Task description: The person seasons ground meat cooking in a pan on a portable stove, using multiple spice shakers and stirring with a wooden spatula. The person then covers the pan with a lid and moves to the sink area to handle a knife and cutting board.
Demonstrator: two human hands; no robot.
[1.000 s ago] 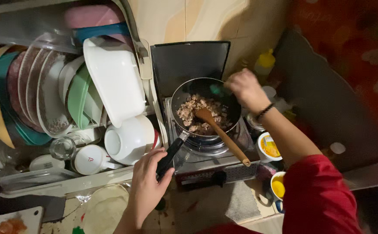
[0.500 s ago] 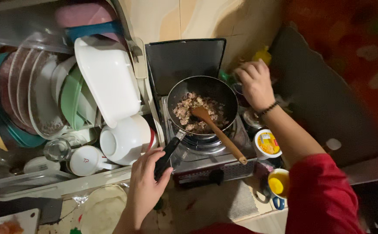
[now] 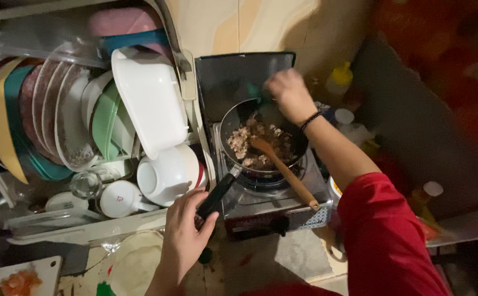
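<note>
My left hand (image 3: 185, 233) grips the black handle (image 3: 217, 194) of a dark frying pan (image 3: 299, 145) that sits on a small single-burner stove (image 3: 266, 203). Browned minced food (image 3: 250, 145) fills the pan, and a wooden spatula (image 3: 285, 172) rests in it with its handle pointing toward me. My right hand (image 3: 288, 93), with a dark band on the wrist, hovers over the pan's far rim, fingers closed around something small and green that is mostly hidden.
A dish rack (image 3: 93, 230) on the left holds several upright plates (image 3: 58, 126), a white tub (image 3: 151, 98), white cups (image 3: 167, 172) and a glass (image 3: 85, 183). A yellow-capped squeeze bottle (image 3: 340, 79) and small containers stand right of the stove. A cutting board (image 3: 19, 277) lies at bottom left.
My right hand has moved from beside the pan's right rim to over its far edge. The view has shifted slightly; my left hand stays on the pan handle.
</note>
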